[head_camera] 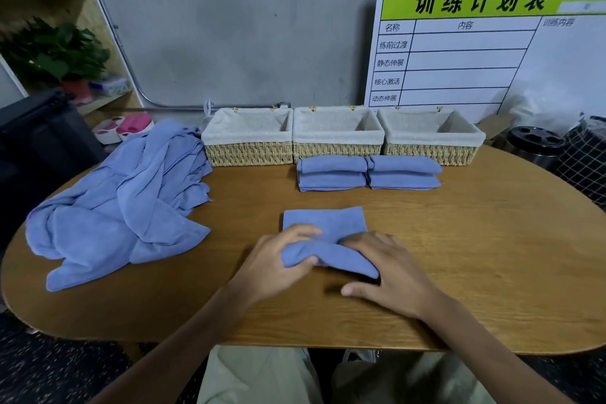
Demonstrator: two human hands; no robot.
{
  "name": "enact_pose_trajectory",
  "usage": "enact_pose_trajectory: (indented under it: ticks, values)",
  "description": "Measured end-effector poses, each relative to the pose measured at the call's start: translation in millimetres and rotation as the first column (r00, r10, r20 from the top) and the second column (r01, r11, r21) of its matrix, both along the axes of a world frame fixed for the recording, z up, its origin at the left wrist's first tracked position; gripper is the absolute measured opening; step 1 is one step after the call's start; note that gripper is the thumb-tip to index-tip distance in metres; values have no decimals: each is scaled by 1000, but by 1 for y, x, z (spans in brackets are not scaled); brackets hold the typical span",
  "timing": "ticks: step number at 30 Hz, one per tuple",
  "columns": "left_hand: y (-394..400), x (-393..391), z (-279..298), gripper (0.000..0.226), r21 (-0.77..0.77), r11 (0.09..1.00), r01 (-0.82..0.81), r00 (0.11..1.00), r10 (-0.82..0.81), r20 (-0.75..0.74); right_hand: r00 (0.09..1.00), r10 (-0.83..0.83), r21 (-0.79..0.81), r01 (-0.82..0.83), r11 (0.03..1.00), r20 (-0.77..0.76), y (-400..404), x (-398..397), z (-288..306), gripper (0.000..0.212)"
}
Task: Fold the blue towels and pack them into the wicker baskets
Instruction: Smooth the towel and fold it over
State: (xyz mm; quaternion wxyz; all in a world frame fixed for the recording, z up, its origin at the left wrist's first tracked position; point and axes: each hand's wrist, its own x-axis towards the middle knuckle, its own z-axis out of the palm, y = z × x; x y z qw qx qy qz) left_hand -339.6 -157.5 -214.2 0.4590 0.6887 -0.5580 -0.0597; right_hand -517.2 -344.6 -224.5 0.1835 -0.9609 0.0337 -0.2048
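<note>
A partly folded blue towel (pixel 324 223) lies at the middle of the wooden table (pixel 475 239). Its near edge is rolled up into a thick fold. My left hand (pixel 278 259) grips the left end of that fold, thumb under and fingers over. My right hand (pixel 390 269) holds the right end, fingers curled over it. Several folded blue towels (pixel 369 172) sit in two short stacks behind. Three lined wicker baskets stand in a row at the back: left (pixel 249 152), middle (pixel 337 149) and right (pixel 429 151), all with nothing visible inside.
A heap of unfolded blue towels (pixel 121 207) covers the table's left part. A white schedule board (pixel 485 49) leans on the wall at the back right. A black lidded bin (pixel 534 144) and a checked bag (pixel 587 161) stand past the right edge.
</note>
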Motion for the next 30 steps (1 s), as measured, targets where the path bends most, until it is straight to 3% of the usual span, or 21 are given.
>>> enact_pose_trajectory:
  ticks: [6, 13, 17, 23, 30]
  values:
    - [-12, 10, 6, 62, -9, 997, -79, 980, 76, -183, 975, -168, 382, 102, 918, 143, -8, 16, 6, 38]
    - [-28, 23, -7, 49, 13, 934, -357, 867, 337, -368, 915, -400, 546, 308, 779, 55, -22, 55, 4, 44]
    - [-33, 23, -4, 46, 57, 900, -432, 851, 428, -305, 888, -459, 531, 395, 750, -11, -28, 66, 3, 51]
    - [-41, 33, -5, 41, 167, 868, -467, 851, 493, -182, 852, -513, 443, 500, 744, -101, -31, 73, 10, 41]
    - [-42, 42, -1, 43, 278, 836, -473, 873, 487, 21, 860, -476, 365, 509, 779, -183, -30, 73, 17, 29]
